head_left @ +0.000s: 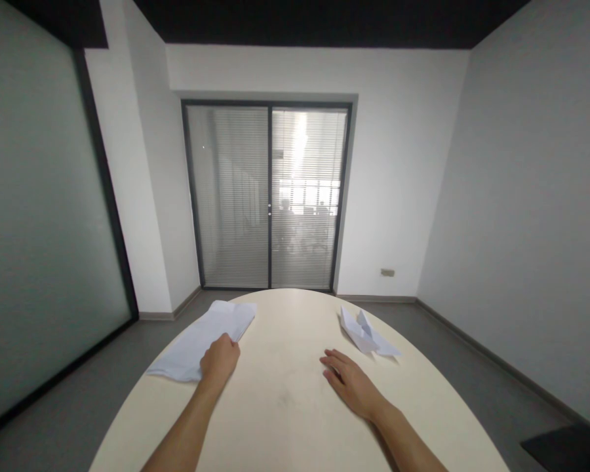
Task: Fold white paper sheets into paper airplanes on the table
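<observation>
At the left of the table lie white sheets of paper (pixel 211 331), flat and slightly wavy along the near edge. My left hand (pixel 221 357) is closed at their right edge, with the fingers curled over the paper; the fingertips are hidden from me. To the right, my right hand (pixel 351 383) hovers over or rests on the tabletop with its fingers stretched out and holds nothing. Just beyond it stands a folded white paper boat (pixel 361 333), with its pointed flaps sticking up near the table's right edge.
The pale round-ended table (pixel 285 419) stretches away in front of me. Beyond it are a glass door with blinds (pixel 270 196) and white walls. Frosted glass (pixel 39 196) stands on the left. A dark flat object (pixel 570 446) is at the lower right, on the floor side.
</observation>
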